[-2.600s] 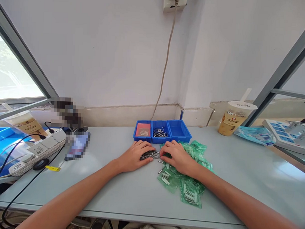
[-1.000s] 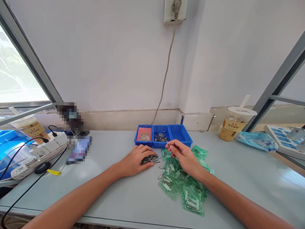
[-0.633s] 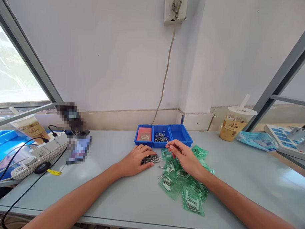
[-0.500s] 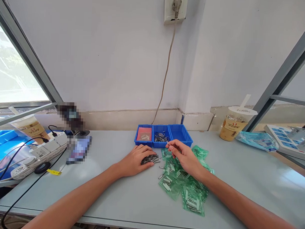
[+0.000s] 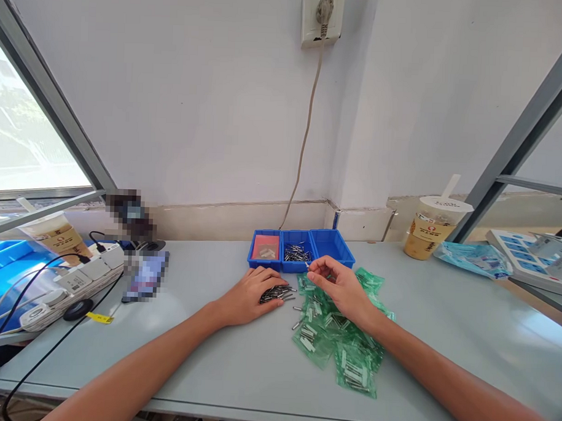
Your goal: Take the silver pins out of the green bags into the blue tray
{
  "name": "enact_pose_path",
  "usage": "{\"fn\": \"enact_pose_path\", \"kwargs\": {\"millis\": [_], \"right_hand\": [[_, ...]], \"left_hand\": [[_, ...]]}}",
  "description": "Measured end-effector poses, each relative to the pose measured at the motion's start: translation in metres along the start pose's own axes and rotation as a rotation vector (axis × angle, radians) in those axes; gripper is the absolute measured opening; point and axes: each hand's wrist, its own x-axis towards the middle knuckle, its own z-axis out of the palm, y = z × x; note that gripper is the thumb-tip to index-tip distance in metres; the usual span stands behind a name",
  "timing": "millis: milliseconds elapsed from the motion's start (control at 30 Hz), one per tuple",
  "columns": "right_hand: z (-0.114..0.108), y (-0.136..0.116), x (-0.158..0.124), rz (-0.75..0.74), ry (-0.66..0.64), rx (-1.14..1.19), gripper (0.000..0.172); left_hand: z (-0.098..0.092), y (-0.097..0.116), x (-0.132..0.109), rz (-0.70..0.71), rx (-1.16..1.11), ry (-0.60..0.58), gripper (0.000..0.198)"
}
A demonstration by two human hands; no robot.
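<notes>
Slim metal pins point(image 5: 278, 293), silvery, shiny, loosely heaped

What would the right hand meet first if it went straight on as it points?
Most likely the middle blue bin, just ahead of the right hand; depth is unclear, so the hand might pass above it.

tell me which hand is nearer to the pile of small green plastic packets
The right hand: it is over part of the green plastic packets. The left hand is apart from them, to their left, cupped around thin silvery metal pins.
</notes>
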Motion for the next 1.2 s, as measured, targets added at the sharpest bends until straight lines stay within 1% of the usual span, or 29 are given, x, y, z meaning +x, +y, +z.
{"fn": "enact_pose_path", "kwargs": {"millis": [167, 500, 733, 933, 1100, 1200], "right_hand": [[0.0, -0.0023, -0.0008, 0.005, -0.002, -0.006, 0.023], [0.0036, -0.0056, -0.0009, 0.005, -0.014, -0.003, 0.03], [0.0038, -0.007, -0.0015, 0.033, -0.034, 0.045, 0.034], [0.0028, -0.0074, -0.0017, 0.045, -0.035, 0.027, 0.036], [0.0024, -0.0056, -0.0017, 0.025, -0.036, 0.007, 0.034], [0.0015, -0.0051, -0.0021, -0.008, 0.016, -0.016, 0.03]], "left_hand": [[0.0002, 0.0001, 0.0001, -0.001, -0.004, 0.001, 0.037], [0.0002, 0.0002, 0.0003, -0.004, 0.001, -0.002, 0.037], [-0.001, 0.0017, 0.0004, -0.005, 0.004, -0.003, 0.038], [-0.0016, 0.0026, 0.0009, -0.003, 0.003, -0.003, 0.038], [-0.0012, 0.002, 0.0009, -0.001, 0.006, 0.0, 0.037], [-0.0008, 0.0014, 0.0009, -0.002, 0.003, 0.0, 0.038]]}}
